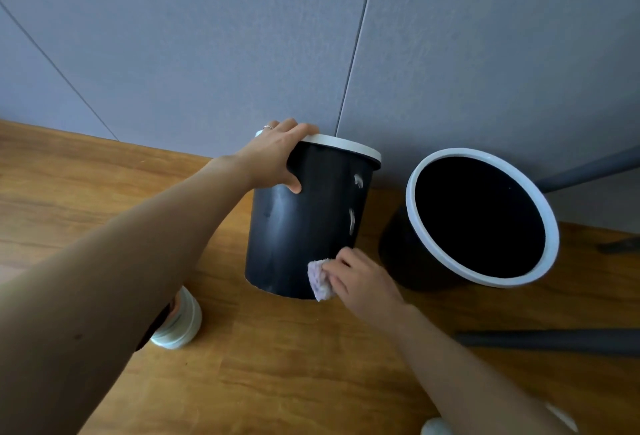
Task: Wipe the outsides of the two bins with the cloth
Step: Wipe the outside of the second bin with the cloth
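Two black bins with white rims stand on a wooden floor by a grey wall. The left bin is tilted away from me, and my left hand grips its rim at the top left. White smears show on its right side. My right hand presses a small pale cloth against the bin's lower right wall, near the base. The right bin stands apart to the right, its open mouth facing me, and nothing touches it.
A white shoe sits on the wooden floor under my left forearm, and another white shoe tip shows at the bottom edge. Grey furniture legs lie at the right. The grey panelled wall stands close behind both bins.
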### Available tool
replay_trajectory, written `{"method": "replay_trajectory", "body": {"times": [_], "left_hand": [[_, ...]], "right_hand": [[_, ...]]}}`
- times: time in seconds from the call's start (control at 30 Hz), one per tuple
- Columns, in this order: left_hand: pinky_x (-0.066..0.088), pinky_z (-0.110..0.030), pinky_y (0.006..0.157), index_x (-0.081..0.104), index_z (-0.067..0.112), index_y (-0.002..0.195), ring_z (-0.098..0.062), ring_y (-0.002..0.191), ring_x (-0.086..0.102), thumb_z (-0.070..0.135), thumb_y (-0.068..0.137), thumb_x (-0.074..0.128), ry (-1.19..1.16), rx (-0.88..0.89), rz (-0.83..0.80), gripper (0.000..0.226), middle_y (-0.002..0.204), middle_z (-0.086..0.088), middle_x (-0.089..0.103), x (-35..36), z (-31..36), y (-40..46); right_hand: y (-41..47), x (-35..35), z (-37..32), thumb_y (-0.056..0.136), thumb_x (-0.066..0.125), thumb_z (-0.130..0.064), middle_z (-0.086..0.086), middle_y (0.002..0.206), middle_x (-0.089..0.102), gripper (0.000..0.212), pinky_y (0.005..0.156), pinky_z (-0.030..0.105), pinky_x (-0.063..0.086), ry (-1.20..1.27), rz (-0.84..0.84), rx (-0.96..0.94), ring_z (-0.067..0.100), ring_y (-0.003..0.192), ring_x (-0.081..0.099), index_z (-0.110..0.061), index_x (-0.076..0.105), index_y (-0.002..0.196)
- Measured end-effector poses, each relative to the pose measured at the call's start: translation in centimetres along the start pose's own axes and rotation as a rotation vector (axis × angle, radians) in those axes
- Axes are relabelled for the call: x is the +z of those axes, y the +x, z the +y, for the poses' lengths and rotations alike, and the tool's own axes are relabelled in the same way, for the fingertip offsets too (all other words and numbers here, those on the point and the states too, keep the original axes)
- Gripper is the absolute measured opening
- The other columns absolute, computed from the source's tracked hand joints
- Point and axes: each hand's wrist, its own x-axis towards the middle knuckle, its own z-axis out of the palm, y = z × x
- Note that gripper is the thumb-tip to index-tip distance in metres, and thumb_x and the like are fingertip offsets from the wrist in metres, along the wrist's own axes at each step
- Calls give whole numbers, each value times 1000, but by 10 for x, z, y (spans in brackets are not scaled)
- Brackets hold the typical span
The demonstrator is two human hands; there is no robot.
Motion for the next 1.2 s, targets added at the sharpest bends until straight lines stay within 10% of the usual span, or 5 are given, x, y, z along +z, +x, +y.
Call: {"method": "replay_trajectory", "body": {"times": [0.23,0.67,1.2], "left_hand": [[38,-42,95,37,30,135,-30,112,39,29,52,91,-6,-20,-4,99,119,0,44,-1,-2,0],[31,-35,87,38,41,133,-21,106,31,23,53,90,-67,-35,-68,97,111,8,40,-8,1,6],[41,-46,95,24,41,141,-29,118,33,33,53,83,-6,-37,-52,106,126,2,39,3,21,10]], "right_hand": [[50,-25,18,79,70,2,8,90,62,15,68,37,54,-98,246,125,25,78,57,-2,70,94],[-13,15,1,82,66,-1,2,85,61,8,68,20,51,49,71,-75,14,76,58,-8,70,85],[-9,30,10,88,67,-22,-3,107,53,21,72,20,48,255,285,439,12,98,49,-15,65,108]]}}
